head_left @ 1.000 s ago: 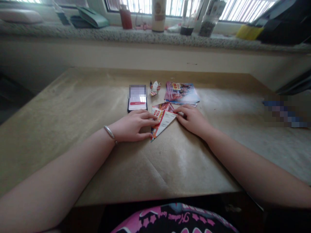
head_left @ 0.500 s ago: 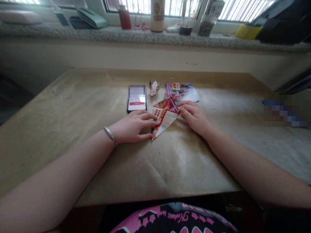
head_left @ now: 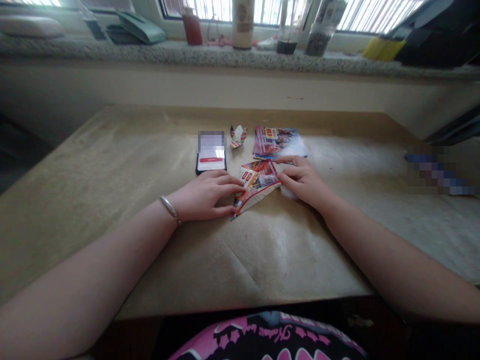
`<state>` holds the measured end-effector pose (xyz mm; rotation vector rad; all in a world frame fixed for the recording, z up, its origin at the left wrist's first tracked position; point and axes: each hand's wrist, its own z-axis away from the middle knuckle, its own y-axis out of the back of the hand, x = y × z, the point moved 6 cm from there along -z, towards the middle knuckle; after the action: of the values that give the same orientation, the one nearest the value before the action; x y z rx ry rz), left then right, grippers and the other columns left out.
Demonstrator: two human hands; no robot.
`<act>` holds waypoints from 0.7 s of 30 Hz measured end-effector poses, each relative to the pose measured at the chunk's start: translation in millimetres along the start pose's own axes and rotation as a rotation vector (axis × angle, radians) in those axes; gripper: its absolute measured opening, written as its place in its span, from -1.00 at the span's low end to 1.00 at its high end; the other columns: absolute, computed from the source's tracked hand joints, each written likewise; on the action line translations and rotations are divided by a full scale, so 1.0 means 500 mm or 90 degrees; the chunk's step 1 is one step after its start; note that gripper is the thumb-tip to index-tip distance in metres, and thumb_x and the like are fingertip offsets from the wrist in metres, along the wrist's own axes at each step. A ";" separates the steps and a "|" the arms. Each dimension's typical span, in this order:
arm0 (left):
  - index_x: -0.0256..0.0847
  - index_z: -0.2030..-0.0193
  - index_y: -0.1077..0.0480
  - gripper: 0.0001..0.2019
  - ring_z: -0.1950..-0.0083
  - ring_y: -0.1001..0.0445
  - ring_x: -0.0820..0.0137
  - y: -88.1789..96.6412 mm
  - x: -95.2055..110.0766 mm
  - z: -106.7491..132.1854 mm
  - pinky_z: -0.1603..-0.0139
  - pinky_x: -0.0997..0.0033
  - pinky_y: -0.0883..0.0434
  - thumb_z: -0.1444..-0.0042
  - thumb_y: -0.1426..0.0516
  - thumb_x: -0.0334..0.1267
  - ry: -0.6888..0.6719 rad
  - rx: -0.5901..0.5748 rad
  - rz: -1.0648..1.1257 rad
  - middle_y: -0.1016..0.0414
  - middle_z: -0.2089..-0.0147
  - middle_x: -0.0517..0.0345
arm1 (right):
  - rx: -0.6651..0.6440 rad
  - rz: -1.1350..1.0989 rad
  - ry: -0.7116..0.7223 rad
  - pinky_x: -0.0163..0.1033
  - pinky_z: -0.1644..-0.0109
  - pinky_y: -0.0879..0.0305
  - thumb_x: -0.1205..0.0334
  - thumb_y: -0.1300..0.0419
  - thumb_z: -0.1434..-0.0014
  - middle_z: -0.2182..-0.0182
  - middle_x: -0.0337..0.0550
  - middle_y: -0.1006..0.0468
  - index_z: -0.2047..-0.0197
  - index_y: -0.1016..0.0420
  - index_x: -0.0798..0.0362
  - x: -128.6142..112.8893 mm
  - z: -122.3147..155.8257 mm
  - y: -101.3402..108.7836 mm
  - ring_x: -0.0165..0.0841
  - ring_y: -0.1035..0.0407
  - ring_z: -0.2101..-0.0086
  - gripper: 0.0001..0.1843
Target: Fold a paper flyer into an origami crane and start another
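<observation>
A colourful printed sheet of paper (head_left: 258,182), folded over along a slanting edge with its pale underside showing, lies between my hands on the table. My left hand (head_left: 212,195), a silver bangle at its wrist, rests flat with thumb and fingers apart, fingertips on the sheet's left edge. On the opposite side, my right hand (head_left: 302,177) pinches the sheet's right part between thumb and fingers. Part of that corner is hidden by the fingers.
Beyond my left hand lies a phone (head_left: 211,155) with its screen lit. A small folded paper piece (head_left: 238,136) sits right of it, then a stack of printed leaflets (head_left: 281,142). Bottles and a jar line the stone windowsill (head_left: 210,56). A blurred blue item (head_left: 438,172) lies far right.
My right hand has shifted slightly right and towards me with the sheet's edge. The sheet has turned away from the leaflets, and less of its pale side shows. My left hand stays in place.
</observation>
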<state>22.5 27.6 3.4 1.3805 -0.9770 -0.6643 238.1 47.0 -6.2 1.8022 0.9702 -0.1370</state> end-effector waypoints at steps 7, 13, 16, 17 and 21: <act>-0.12 -0.19 -0.34 -0.57 -0.20 -0.29 0.21 -0.001 -0.001 0.000 -0.26 0.16 -0.21 -0.24 -0.06 -0.02 -0.016 -0.005 -0.014 -0.36 -0.21 0.02 | -0.169 -0.035 0.049 0.08 -0.19 -0.18 0.14 -0.22 -0.11 -0.04 -0.03 -0.46 0.36 -0.52 -0.01 0.005 0.013 0.001 -0.15 -0.31 -0.08 -0.87; -0.09 -0.22 -0.31 -0.59 -0.16 -0.31 0.22 -0.005 0.002 -0.001 -0.22 0.17 -0.25 -0.27 -0.03 -0.07 -0.032 0.007 -0.041 -0.37 -0.19 0.01 | -0.193 0.006 0.095 0.05 -0.19 -0.19 0.12 -0.29 -0.05 -0.05 0.00 -0.45 0.26 -0.52 0.00 -0.014 0.020 -0.005 -0.15 -0.31 -0.08 -0.81; 0.02 -0.26 -0.26 -0.61 -0.11 -0.33 0.24 -0.010 0.007 -0.005 -0.17 0.16 -0.28 -0.31 0.02 -0.18 -0.033 0.031 -0.096 -0.38 -0.15 0.03 | -0.194 0.029 0.098 0.06 -0.19 -0.20 0.13 -0.30 -0.04 -0.07 0.03 -0.44 0.16 -0.51 0.01 -0.023 0.021 -0.012 -0.13 -0.31 -0.08 -0.73; 0.05 -0.27 -0.25 -0.60 -0.10 -0.33 0.25 -0.012 0.010 -0.007 -0.15 0.17 -0.30 -0.32 0.03 -0.21 -0.034 0.034 -0.114 -0.39 -0.14 0.04 | -0.195 0.040 0.096 0.06 -0.20 -0.19 0.14 -0.29 -0.05 -0.08 0.02 -0.44 0.12 -0.51 0.00 -0.025 0.022 -0.015 -0.12 -0.30 -0.09 -0.70; 0.09 -0.28 -0.23 -0.54 -0.12 -0.32 0.25 -0.019 0.021 -0.011 -0.14 0.17 -0.33 -0.30 0.07 -0.39 -0.053 0.060 -0.175 -0.37 -0.16 0.07 | -0.204 0.082 0.093 0.09 -0.24 -0.13 0.14 -0.25 -0.10 -0.12 -0.03 -0.42 0.02 -0.49 -0.04 -0.032 0.022 -0.021 -0.12 -0.26 -0.14 -0.66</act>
<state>33.9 20.2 -3.7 1.5979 -0.9012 -0.8967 224.2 30.5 -11.0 1.5876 0.9167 0.2220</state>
